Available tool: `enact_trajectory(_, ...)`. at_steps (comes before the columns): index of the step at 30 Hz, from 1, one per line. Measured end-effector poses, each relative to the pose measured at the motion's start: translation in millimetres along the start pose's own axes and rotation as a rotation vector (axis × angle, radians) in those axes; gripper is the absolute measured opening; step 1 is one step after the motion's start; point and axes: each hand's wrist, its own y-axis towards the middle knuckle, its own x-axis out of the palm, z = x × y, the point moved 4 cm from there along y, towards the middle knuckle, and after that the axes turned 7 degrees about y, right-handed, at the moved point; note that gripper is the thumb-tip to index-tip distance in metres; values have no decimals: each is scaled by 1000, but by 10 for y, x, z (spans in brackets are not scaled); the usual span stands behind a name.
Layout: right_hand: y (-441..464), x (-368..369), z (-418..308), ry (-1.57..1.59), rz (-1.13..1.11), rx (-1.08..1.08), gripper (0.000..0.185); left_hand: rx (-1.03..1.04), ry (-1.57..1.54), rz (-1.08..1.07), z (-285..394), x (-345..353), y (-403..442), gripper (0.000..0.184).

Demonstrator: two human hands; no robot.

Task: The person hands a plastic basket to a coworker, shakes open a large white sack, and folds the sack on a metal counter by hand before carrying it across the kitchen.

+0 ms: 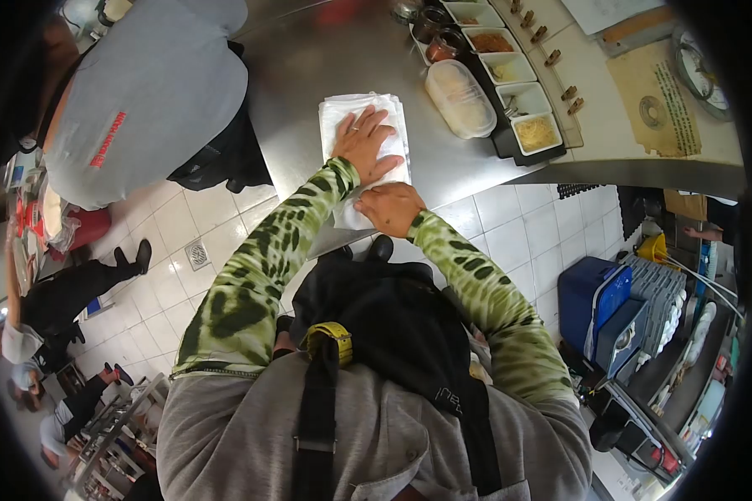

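Observation:
A stack of white sheets or bags [336,123] lies on the steel counter [288,88], near its front edge. My left hand [363,146] rests flat on the stack with its fingers spread. Just below it, my right hand [390,209] is closed at the near edge of the stack, its fingers curled around the white material, part of which hangs over the counter edge. Both forearms wear green patterned sleeves.
A lidded plastic container [461,98] stands right of the stack, beside a row of white food trays [536,134]. A person in a grey shirt [154,92] stands at the left. Blue boxes [593,296] sit on the tiled floor at the right.

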Motion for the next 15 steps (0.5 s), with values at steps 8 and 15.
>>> enact_trajectory(8, 95, 99, 160, -16, -145, 32, 28, 7, -85, 364, 417, -499, -1040, 21)
enact_trajectory(15, 75, 77, 88, 18, -123, 31, 31, -41, 52, 257, 620, -474, -1513, 49)
